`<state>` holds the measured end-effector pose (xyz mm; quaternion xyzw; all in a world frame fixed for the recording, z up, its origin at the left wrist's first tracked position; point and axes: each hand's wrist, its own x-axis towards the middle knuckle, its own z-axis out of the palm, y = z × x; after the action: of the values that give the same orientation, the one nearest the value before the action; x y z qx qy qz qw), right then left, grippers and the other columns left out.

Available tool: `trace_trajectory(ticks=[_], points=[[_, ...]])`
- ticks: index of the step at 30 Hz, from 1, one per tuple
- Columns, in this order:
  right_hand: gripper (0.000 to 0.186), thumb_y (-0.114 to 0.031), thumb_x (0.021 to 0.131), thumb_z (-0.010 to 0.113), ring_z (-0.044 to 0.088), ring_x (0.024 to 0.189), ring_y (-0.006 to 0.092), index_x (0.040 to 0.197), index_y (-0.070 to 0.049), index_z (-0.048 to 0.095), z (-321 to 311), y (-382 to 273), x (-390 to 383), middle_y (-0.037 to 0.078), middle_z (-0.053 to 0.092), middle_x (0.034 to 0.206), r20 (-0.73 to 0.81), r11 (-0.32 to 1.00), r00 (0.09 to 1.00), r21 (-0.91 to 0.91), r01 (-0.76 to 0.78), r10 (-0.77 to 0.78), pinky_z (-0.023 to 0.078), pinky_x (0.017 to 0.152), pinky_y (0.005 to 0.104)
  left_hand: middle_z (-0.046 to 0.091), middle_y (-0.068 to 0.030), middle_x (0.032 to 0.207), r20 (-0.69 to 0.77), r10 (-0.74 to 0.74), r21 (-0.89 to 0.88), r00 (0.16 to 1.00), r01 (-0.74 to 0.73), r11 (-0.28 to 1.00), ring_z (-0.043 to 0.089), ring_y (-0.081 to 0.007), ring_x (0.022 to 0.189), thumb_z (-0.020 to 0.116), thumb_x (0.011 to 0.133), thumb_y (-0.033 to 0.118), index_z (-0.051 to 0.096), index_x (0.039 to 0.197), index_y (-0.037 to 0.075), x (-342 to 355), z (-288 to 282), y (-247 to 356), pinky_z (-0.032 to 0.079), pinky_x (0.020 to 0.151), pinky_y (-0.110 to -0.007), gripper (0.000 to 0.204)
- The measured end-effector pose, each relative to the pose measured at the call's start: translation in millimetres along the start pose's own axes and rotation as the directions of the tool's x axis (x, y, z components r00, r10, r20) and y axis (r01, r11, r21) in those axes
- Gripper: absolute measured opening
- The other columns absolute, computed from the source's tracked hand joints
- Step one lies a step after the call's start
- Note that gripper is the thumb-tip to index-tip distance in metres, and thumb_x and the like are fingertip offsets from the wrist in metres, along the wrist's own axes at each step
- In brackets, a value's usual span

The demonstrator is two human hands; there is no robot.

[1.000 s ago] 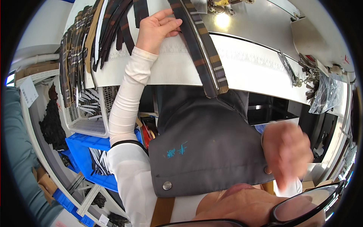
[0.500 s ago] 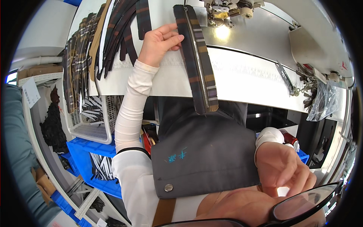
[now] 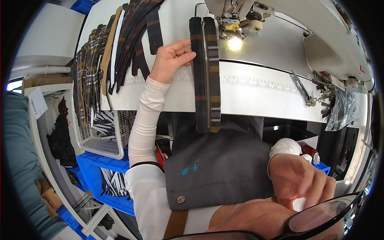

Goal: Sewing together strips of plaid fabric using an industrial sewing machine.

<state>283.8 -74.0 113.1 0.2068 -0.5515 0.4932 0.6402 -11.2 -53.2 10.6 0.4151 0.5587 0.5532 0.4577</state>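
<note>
Between the thumb and fingers of my left hand (image 3: pixel 173 60) is the left edge of a plaid zipper strip (image 3: pixel 199 80), a long dark fabric piece with brown and grey bands. Its metal zipper runs lengthwise, with the slider at the far end. The strip lies across the white table (image 3: pixel 248 90), and its near end hangs over the front edge above my dark apron (image 3: pixel 220 164). My right hand (image 3: pixel 298 178) is raised close to my chest at the lower right, fingers curled; whatever they hold, if anything, is hidden.
A sewing machine (image 3: pixel 336 44) stands at the far right, its needle area beyond the strip. Thread snips (image 3: pixel 301 89) and a plastic bag (image 3: pixel 343 108) are at the right. Plaid strips (image 3: pixel 90 66) hang over the table's left side, above a white basket (image 3: pixel 100 149) and blue bin (image 3: pixel 94 186).
The strip has turned from slanted to nearly straight and sits slightly lower in view, still in my left hand. My right hand stays by my chest.
</note>
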Motion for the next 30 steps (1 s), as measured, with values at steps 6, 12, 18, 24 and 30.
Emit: trace_trajectory(ticks=[6,12,18,24,30], points=[[0.041,-0.007,0.069,0.073,0.058,0.093,0.0130,0.109,-0.007,0.061,4,14,3,0.002,0.052,0.105,-0.120,0.980,0.973,0.007,0.200,-0.198,0.051,0.081,0.0236,0.065,-0.0021,0.080,0.007,0.029,0.053,1.000,-0.029,0.998,0.055,-0.0056,0.068,0.064,0.081,0.001,0.062,0.114,0.000,-4,2,4,0.046,0.062,-0.020,0.033],[0.014,-0.003,0.075,0.067,0.060,0.087,0.0112,0.083,-0.008,0.057,1,13,0,0.000,0.058,0.084,-0.066,0.991,0.990,-0.055,0.124,-0.128,0.050,0.068,0.0232,0.066,-0.0032,0.083,0.023,0.032,0.061,0.999,-0.034,0.998,0.055,-0.0054,0.068,0.063,0.081,-0.001,0.062,0.114,0.000,-3,0,1,0.046,0.061,-0.020,0.034],[0.012,-0.011,0.082,0.063,0.062,0.078,0.0102,0.077,-0.010,0.053,2,9,3,-0.002,0.060,0.078,-0.031,0.987,0.997,-0.144,0.072,-0.077,0.049,0.067,0.0248,0.066,-0.0038,0.084,0.012,0.023,0.040,1.000,-0.024,0.999,0.056,-0.0059,0.070,0.062,0.081,-0.002,0.060,0.116,-0.001,-3,2,5,0.047,0.062,-0.020,0.035],[0.012,-0.014,0.084,0.060,0.063,0.073,0.0107,0.076,-0.010,0.053,1,13,1,-0.002,0.061,0.077,-0.033,0.984,0.994,-0.147,0.096,-0.102,0.049,0.066,0.0250,0.065,-0.0031,0.092,-0.118,-0.005,0.027,0.993,0.008,1.000,0.056,-0.0046,0.074,0.062,0.084,0.002,0.052,0.126,-0.001,-3,-2,3,0.047,0.065,-0.019,0.043],[0.008,-0.013,0.082,0.062,0.063,0.071,0.0118,0.077,-0.011,0.056,-2,13,-1,-0.003,0.061,0.075,0.022,0.964,0.995,-0.246,0.098,-0.095,0.049,0.064,0.0267,0.067,-0.0041,0.089,-0.184,0.012,0.006,0.983,-0.011,1.000,0.057,-0.0048,0.071,0.063,0.083,0.002,0.053,0.126,0.002,3,-5,0,0.048,0.061,-0.018,0.043]])
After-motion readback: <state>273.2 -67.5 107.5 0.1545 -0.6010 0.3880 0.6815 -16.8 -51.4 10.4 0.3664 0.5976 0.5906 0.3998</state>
